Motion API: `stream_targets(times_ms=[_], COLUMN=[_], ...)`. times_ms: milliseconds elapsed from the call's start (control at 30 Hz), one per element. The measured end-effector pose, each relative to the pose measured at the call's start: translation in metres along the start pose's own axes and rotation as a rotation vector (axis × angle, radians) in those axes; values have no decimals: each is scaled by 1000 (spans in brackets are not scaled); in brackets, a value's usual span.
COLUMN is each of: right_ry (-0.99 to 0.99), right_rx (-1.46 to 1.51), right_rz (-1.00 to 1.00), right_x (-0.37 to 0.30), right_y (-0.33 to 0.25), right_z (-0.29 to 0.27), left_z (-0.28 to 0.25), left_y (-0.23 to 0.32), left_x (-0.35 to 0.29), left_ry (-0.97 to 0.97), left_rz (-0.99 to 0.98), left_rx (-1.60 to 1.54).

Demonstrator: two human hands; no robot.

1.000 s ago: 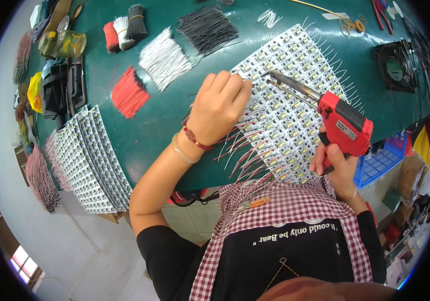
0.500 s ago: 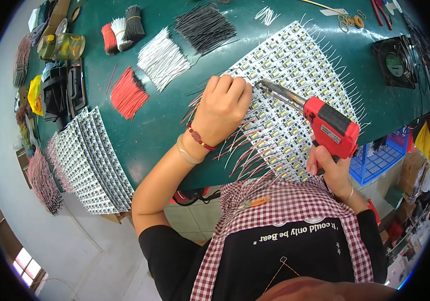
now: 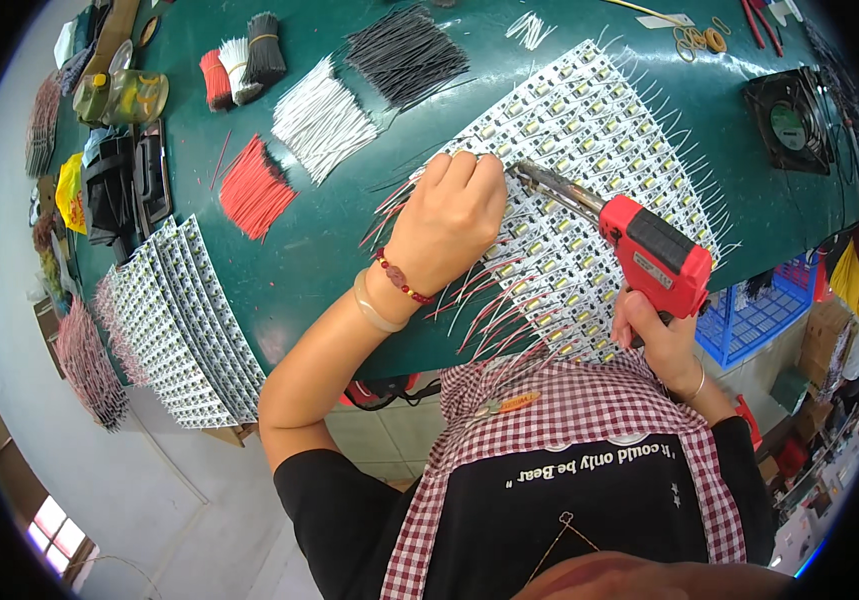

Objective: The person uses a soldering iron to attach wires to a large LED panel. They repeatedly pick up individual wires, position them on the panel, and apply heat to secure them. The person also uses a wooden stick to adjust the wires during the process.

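Note:
A large sheet of small LED circuit boards [image 3: 589, 130] lies on the table, with red, white and black wires along its edges. My right hand [image 3: 655, 328] grips a red and black soldering gun [image 3: 657, 250] by its handle. The gun's long tip reaches left to the boards, close to the fingertips of my left hand [image 3: 452, 205]. That hand is closed in a pinch over the sheet's left edge; whatever its fingers hold is hidden. Red and white wires [image 3: 494, 305] stick out below my left wrist.
Piles of red wires [image 3: 256, 187], white wires [image 3: 324, 122] and black wires [image 3: 407, 55] lie on the green table [image 3: 349, 220]. More board sheets [image 3: 184, 320] are stacked at left. A black fan [image 3: 787, 122] stands at right, above a blue basket [image 3: 757, 318].
The soldering gun's body has shifted slightly to the left, its tip staying by my left fingertips. My left hand has barely moved.

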State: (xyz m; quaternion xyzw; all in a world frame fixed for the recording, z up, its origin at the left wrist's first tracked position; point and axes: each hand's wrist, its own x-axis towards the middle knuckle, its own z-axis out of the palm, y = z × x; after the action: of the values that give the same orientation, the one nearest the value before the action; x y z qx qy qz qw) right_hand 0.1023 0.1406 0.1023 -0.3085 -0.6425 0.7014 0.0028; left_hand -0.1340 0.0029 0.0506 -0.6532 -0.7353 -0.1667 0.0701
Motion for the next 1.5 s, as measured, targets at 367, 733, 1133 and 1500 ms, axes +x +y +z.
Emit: stream_targets(times_ms=[367, 733, 1133, 1500], right_ry=[6, -2, 1, -13], right_rx=[55, 55, 17, 12], right_rz=[-27, -1, 1, 21], right_x=[0, 2, 2, 4], right_y=[-2, -3, -5, -4], right_z=[-2, -5, -3, -6], left_z=[-5, 1, 1, 1], left_y=[-7, -10, -13, -14], left_x=[4, 5, 7, 8], left_ry=[3, 63, 64, 32], left_rz=[-22, -10, 32, 37], left_rx=[-112, -150, -168, -141])
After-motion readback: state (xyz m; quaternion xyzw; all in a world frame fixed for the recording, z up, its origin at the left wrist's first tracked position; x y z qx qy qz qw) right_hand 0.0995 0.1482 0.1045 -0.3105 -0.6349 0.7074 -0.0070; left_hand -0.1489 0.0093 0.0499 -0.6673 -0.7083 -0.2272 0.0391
